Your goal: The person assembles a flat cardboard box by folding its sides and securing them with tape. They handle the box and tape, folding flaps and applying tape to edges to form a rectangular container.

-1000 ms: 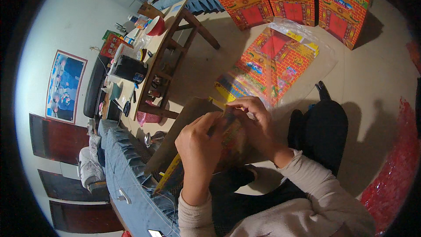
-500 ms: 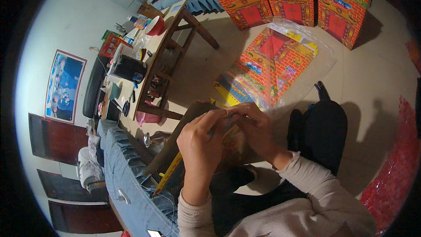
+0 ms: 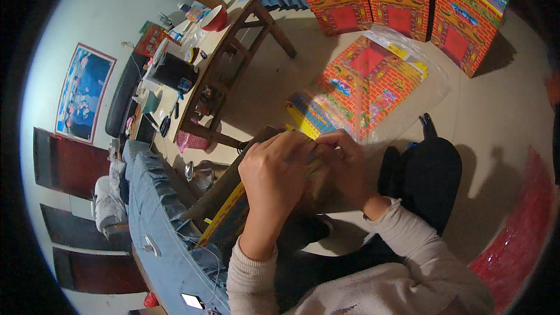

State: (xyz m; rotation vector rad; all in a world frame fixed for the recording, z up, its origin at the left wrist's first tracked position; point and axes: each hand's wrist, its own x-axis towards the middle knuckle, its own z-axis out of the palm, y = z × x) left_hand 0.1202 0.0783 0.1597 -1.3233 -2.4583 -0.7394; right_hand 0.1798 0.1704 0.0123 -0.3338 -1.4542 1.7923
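Brown cardboard piece (image 3: 318,184) pinched between left hand (image 3: 274,172) and right hand (image 3: 344,160), fingers closed

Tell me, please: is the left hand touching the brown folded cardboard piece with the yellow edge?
Touching. The head view shows the left hand gripping the brown folded cardboard piece at its top, fingers over it, opposite the right hand.

Three red printed boxes (image 3: 402,9) are standing at twelve o'clock, a cluttered wooden table (image 3: 227,46) is sitting at eleven, and a poster (image 3: 84,93) is hanging at nine.
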